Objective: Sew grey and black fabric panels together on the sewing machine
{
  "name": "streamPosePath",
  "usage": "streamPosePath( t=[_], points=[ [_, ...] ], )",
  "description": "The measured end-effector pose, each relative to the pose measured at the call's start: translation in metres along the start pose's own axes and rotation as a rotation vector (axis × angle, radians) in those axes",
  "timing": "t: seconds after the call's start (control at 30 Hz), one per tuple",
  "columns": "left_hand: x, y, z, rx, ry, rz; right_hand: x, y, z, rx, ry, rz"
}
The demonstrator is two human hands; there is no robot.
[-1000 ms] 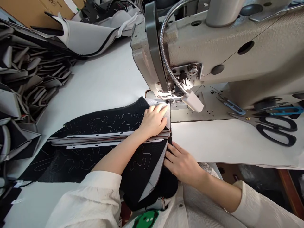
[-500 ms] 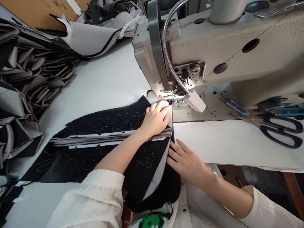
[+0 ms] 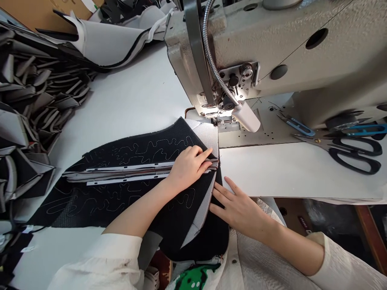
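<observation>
A black fabric panel (image 3: 151, 151) with thin light wavy stitching lies on the white table, its right edge running to the sewing machine's (image 3: 215, 120) needle area. A raised seam (image 3: 99, 174) crosses it, flanked by white strips. My left hand (image 3: 190, 165) rests on the panel over the seam's right end, thumb and forefinger apart, other fingers bent. At the lower right edge, my right hand (image 3: 234, 203) touches the panel's grey backing (image 3: 201, 215), fingers spread. Fabric hides whatever lies beneath both hands.
Black-handled scissors (image 3: 341, 149) and blue thread snips (image 3: 298, 124) lie right of the needle. A white lamp head (image 3: 246, 117) hangs beside it on a flexible metal neck. Piled grey and black pieces (image 3: 45, 88) fill the left side. The white table's front edge (image 3: 302, 197) runs at right.
My left hand has slid back from near the needle towards the seam, uncovering grey backing at the corner. My right hand stays at the edge. The whole view has shifted slightly.
</observation>
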State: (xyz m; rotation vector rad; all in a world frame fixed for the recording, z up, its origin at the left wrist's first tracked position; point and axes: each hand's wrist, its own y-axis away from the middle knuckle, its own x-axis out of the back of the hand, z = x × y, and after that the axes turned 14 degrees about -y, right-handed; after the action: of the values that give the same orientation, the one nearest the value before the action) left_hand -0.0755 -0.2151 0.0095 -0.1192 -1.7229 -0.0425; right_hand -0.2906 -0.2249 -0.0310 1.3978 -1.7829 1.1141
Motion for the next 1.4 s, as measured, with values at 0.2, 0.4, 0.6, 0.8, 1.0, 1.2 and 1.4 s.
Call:
streamPosePath(
  t=[0.2, 0.4, 0.6, 0.8, 1.0, 1.2, 1.4],
  points=[
    [-0.004, -0.003, -0.004, -0.01, 0.096, 0.075, -0.001, 0.001, 0.003, 0.002, -0.008, 0.009],
    [-0.004, -0.022, -0.008, 0.015, -0.026, 0.012, 0.003, -0.005, 0.017, 0.035, 0.028, 0.036],
    [0.001, -0.051, -0.017, 0.029, 0.02, -0.127, 0.015, -0.02, 0.038, 0.065, -0.019, -0.017],
    [0.002, -0.079, -0.03, 0.029, 0.011, -0.225, 0.021, -0.039, 0.06, 0.084, 0.015, -0.004],
    [-0.004, -0.093, -0.036, 0.019, -0.038, -0.192, 0.023, -0.056, 0.073, 0.103, 0.087, 0.007],
    [-0.01, -0.086, -0.031, 0.055, -0.076, -0.113, 0.019, -0.059, 0.076, 0.078, 0.075, 0.068],
    [-0.023, -0.08, -0.028, 0.161, -0.04, -0.029, 0.018, -0.057, 0.078, 0.063, 0.025, 0.1]
  ],
)
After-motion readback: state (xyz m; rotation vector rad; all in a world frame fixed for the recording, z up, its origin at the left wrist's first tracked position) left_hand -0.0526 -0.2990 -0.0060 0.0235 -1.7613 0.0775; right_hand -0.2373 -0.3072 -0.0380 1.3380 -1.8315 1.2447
